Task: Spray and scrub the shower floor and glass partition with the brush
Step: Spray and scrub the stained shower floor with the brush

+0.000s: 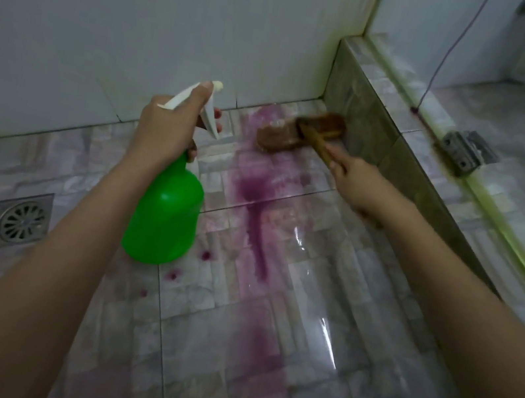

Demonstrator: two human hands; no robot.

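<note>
Your left hand (165,128) is clutching the green spray bottle (166,214) by its neck; your right hand (356,181) is gripping the brush (300,132) handle (blurred head beyond your knuckles).

Both bare forearms reached forward and down from the lower corners of the view. The left hand (165,128) was raised higher than the right, its fingers wrapped round the neck of a spray bottle (166,214), thumb lying along the top of the white spray head and fingertips curled at the trigger. The bottle hung below that fist, tilted. The right hand (354,183) was stretched farther out than the left, to the right of the bottle, closed round the handle of a brush (300,132), index finger extended along it. The right wrist was straight and blurred.
</note>
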